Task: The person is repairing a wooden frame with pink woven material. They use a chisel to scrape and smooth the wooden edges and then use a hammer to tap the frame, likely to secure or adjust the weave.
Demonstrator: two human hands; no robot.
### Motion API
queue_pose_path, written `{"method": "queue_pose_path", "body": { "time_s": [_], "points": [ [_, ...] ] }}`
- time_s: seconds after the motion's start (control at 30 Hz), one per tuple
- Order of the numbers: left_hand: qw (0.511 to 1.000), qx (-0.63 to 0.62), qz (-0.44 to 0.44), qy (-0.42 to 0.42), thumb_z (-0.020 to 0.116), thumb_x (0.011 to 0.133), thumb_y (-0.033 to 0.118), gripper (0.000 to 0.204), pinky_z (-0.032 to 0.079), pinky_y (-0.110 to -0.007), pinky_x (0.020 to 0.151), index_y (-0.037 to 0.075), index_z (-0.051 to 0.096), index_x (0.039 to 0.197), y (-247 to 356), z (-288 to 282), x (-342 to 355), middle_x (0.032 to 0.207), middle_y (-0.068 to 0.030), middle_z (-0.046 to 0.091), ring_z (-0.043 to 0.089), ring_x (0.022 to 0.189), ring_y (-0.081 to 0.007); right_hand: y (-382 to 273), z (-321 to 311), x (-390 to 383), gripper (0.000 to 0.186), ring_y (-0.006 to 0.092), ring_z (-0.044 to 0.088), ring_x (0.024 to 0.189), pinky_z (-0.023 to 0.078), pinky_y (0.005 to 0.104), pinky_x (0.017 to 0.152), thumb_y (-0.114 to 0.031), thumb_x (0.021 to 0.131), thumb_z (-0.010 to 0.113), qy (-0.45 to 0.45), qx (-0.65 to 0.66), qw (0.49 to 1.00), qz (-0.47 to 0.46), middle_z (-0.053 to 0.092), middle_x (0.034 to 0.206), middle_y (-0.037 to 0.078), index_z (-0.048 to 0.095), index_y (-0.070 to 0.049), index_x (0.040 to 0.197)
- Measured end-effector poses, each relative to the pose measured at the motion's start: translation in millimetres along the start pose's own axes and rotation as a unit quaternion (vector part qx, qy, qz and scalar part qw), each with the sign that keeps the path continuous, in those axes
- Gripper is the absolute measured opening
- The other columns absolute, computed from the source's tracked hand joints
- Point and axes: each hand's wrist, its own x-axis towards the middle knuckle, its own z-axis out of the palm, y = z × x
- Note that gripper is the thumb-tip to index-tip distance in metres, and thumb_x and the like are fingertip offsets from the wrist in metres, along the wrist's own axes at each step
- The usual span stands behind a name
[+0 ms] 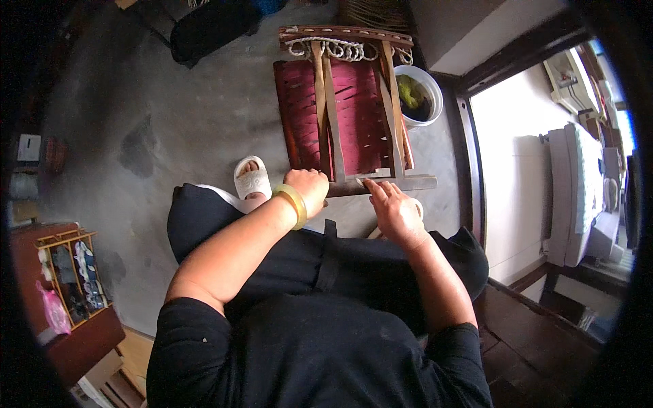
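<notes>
1. Right now we have a wooden folding frame (332, 115) in front of us, above the grey floor (183, 129), its near bar (418, 183) running sideways just beyond our lap.
2. Our left hand (307, 190) is curled into a fist at the left end of that bar; this grip looks clamped on the wood. We wear a pale yellow bangle (294, 207) on that wrist.
3. Our right hand (396, 212) reaches over the bar's middle, fingers stretched forward and side by side; we cannot tell whether this grip is pinching anything.
4. Farther off, we see white cord (343, 49) looped along the frame's far rail (340, 32), and a maroon panel (357, 112) with slits showing behind the legs.
5. Just beside the frame, to our right, stands a white bucket (436, 102) with something yellow-green (409, 90) inside.
6. Our left foot wears a white slipper (252, 182), near the left hand.
7. Well apart, to our left, a small wooden rack (71, 272) sits on a reddish-brown worktop (95, 345).
</notes>
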Motion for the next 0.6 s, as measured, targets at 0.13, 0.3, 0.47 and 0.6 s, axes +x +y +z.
{"method": "queue_pose_path", "body": {
  "time_s": [0.13,0.3,0.47,0.6],
  "points": [
    [0.999,-0.009,0.019,0.032,0.073,0.076,0.033,0.041,0.053,-0.042,0.077,0.0,0.062,0.096,-7.4,13.4,3.2,0.095,-0.0158,0.066,0.065,0.09,-0.0313,3.6,-2.5,16.0,0.036,0.0311,0.061,0.089,0.052,0.0387,0.073,-0.002,0.083,0.052,-0.003,-0.033,0.999,-0.032,0.059,0.095,0.015,0.053,-0.001,0.119],
    [0.999,-0.016,0.03,0.043,0.071,0.077,0.038,0.04,0.052,-0.043,0.077,0.001,0.066,0.091,-11.9,14.9,-1.2,0.095,-0.0151,0.066,0.064,0.091,-0.0323,11.3,-10.8,61.8,0.015,0.0318,0.059,0.081,0.05,0.0423,0.066,-0.005,0.08,0.051,0.014,-0.063,0.997,-0.046,0.055,0.086,0.013,0.051,-0.004,0.095],
    [0.999,-0.041,0.017,0.005,0.071,0.077,0.04,0.04,0.051,-0.044,0.078,0.002,0.068,0.089,-12.3,6.4,-2.8,0.096,-0.0148,0.066,0.062,0.096,-0.0324,30.4,3.6,103.6,0.009,0.0302,0.061,0.083,0.051,0.0417,0.065,-0.009,0.082,0.05,0.01,-0.12,0.99,-0.071,0.057,0.085,0.012,0.05,-0.006,0.09],
    [0.996,-0.058,0.03,0.067,0.073,0.075,0.039,0.042,0.051,-0.044,0.078,0.001,0.066,0.091,-16.9,15.7,-3.5,0.094,-0.0151,0.065,0.061,0.096,-0.0316,30.6,9.1,121.0,0.008,0.029,0.063,0.082,0.052,0.0405,0.066,-0.01,0.082,0.051,0.006,-0.127,0.991,-0.05,0.058,0.083,0.012,0.049,-0.007,0.089]
  ]
}}
